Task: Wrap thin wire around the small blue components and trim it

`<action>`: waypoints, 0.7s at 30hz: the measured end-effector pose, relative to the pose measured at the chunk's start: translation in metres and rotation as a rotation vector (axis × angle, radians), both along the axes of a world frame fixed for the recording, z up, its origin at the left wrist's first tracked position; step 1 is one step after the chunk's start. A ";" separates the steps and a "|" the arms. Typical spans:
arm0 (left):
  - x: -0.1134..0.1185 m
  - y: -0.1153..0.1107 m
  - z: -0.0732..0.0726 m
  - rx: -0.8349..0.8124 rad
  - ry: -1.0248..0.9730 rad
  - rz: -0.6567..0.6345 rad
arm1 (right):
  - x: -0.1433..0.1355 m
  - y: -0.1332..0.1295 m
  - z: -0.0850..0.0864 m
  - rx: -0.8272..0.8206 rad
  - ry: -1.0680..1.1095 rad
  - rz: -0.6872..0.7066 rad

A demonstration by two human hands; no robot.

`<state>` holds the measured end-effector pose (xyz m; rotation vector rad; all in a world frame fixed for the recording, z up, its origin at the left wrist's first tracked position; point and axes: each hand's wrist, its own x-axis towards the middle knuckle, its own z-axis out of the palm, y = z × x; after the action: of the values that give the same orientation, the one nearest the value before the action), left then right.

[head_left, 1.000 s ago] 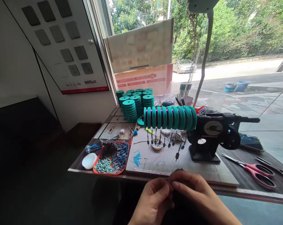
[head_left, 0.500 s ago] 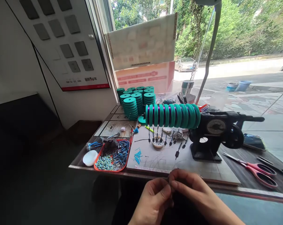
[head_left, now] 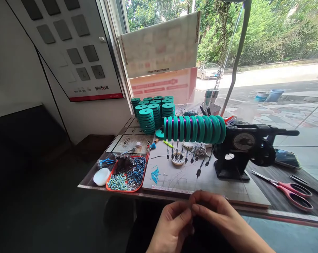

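My left hand [head_left: 174, 225] and my right hand [head_left: 214, 211] meet fingertip to fingertip just off the table's front edge. Both are closed in a pinch; whatever lies between the fingers is too small or too hidden to name. Beyond them stands a black hand-cranked winder [head_left: 243, 142] with a row of teal foam spools [head_left: 195, 129] on its shaft. Small dark weights [head_left: 198, 173] on short leads hang beneath the spools. Light blue tube pieces [head_left: 155, 174] lie on the board [head_left: 174, 184], near a small round dish of beads [head_left: 178, 160].
An orange tray [head_left: 129, 190] of springs and small parts sits left, beside a white lid [head_left: 101, 176]. Stacked teal spools [head_left: 146, 121] stand behind. Red-handled scissors [head_left: 293, 191], pliers [head_left: 310, 186] and a phone [head_left: 287, 159] lie right. A lamp arm [head_left: 236, 63] rises behind the winder.
Both hands stay pinched together in nearly the same place, with only slight finger movement. The view has shifted a little; things on the table lie as before.
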<state>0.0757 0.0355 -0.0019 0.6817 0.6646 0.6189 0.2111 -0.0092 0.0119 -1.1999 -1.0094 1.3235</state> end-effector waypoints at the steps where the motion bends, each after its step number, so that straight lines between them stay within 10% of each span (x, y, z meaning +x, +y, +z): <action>1: 0.000 -0.001 -0.001 0.001 0.007 0.005 | 0.001 -0.001 0.000 -0.007 0.001 -0.003; 11: -0.005 -0.002 -0.006 0.446 0.257 0.090 | -0.002 -0.002 -0.004 0.063 -0.223 -0.096; 21: -0.016 0.007 0.008 0.439 0.256 -0.144 | 0.007 -0.003 -0.011 0.025 -0.081 -0.021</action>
<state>0.0594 0.0422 0.0063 1.2221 0.7150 0.5523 0.2180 -0.0120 0.0011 -1.2499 -1.0654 1.2509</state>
